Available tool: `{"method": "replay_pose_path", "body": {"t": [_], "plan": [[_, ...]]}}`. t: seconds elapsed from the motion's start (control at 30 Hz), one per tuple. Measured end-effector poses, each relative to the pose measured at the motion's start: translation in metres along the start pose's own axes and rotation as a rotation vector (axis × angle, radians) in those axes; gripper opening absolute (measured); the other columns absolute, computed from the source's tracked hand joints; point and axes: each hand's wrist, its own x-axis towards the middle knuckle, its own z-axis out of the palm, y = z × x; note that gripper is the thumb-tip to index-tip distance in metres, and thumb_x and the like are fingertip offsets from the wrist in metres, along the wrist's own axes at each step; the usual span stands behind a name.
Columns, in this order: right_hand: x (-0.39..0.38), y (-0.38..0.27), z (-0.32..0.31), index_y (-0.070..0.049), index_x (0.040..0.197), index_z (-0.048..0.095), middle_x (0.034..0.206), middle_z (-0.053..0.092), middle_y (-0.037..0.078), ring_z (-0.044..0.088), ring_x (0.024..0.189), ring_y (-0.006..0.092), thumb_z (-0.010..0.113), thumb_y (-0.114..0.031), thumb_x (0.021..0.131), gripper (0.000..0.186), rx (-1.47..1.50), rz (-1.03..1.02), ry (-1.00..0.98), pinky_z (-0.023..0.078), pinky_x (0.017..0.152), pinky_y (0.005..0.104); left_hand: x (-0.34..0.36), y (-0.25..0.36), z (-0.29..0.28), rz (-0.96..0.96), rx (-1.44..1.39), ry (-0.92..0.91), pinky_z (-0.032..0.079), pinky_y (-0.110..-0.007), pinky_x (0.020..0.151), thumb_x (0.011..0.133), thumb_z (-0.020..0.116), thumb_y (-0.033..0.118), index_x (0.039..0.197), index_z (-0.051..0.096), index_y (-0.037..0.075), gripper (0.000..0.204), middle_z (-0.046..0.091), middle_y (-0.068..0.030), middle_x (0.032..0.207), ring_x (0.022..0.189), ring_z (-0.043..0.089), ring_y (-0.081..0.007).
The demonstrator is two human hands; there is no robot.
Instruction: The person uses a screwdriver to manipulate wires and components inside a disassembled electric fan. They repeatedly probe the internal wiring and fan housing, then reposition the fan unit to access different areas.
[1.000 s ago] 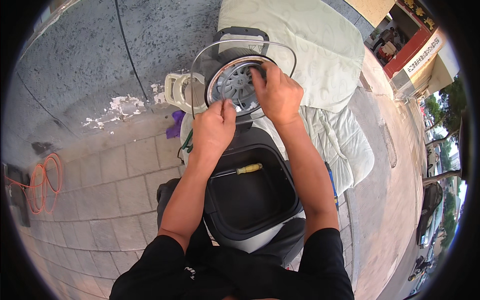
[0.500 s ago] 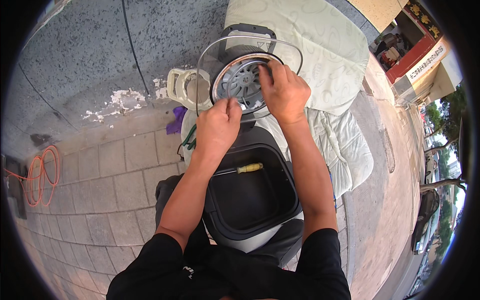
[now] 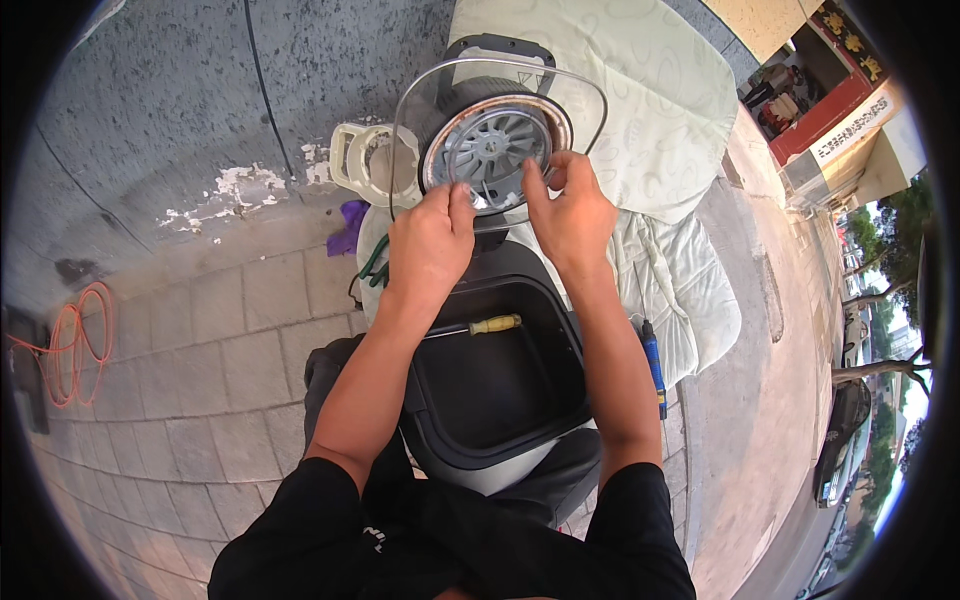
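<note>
Measured against the ribbed metal disc (image 3: 493, 150) set in the open clear lid (image 3: 500, 130), both hands have shifted. A second ago the right hand (image 3: 572, 215) lay over the disc's right rim with its fingers reaching across the disc's upper right edge; now it sits lower, at the disc's lower right, with its fingers (image 3: 553, 172) curled at the rim there. The left hand (image 3: 432, 240), which sat below and left of the disc with its knuckles clear of it, has risen so that its fingers (image 3: 461, 198) touch the disc's lower left edge. More of the disc's ribbed face now shows between the two hands.
</note>
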Motion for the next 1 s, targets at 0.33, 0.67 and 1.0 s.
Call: {"method": "replay_pose_path", "body": {"t": [0.33, 0.67, 1.0], "plan": [[-0.016, 0.013, 0.009, 0.002, 0.095, 0.079, 0.083, 0.076, 0.024, 0.075, 0.078, 0.0429, 0.070, -0.041, 0.105, 0.046, 0.281, 0.482, -0.281, 0.057, 0.073, 0.0485, -0.003, -0.004, -0.006, -0.073, -0.127, 0.010, 0.060, -0.031, 0.067, 0.106, 0.076, 0.033, 0.113, 0.081, 0.002, 0.033, 0.082, -0.0117, 0.082, 0.068, 0.077, -0.0155], [-0.024, 0.020, 0.027, 0.004, 0.084, 0.074, 0.062, 0.067, 0.009, 0.060, 0.053, 0.0147, 0.071, -0.037, 0.108, 0.048, 0.341, 0.405, -0.195, 0.049, 0.054, 0.0357, -0.012, 0.010, -0.017, -0.078, 0.005, 0.270, 0.054, -0.039, 0.070, 0.085, 0.094, 0.032, 0.114, 0.071, 0.008, 0.044, 0.066, -0.0039, 0.081, 0.075, 0.067, -0.0243], [-0.024, 0.010, 0.019, 0.002, 0.095, 0.079, 0.083, 0.075, 0.025, 0.074, 0.079, 0.0445, 0.069, -0.040, 0.106, 0.045, 0.350, 0.478, -0.207, 0.057, 0.073, 0.0494, 0.006, 0.005, -0.012, -0.001, -0.116, 0.331, 0.049, -0.050, 0.109, 0.077, 0.100, 0.030, 0.164, 0.028, 0.002, 0.116, 0.053, -0.0224, 0.142, 0.127, 0.059, -0.0354]]}}
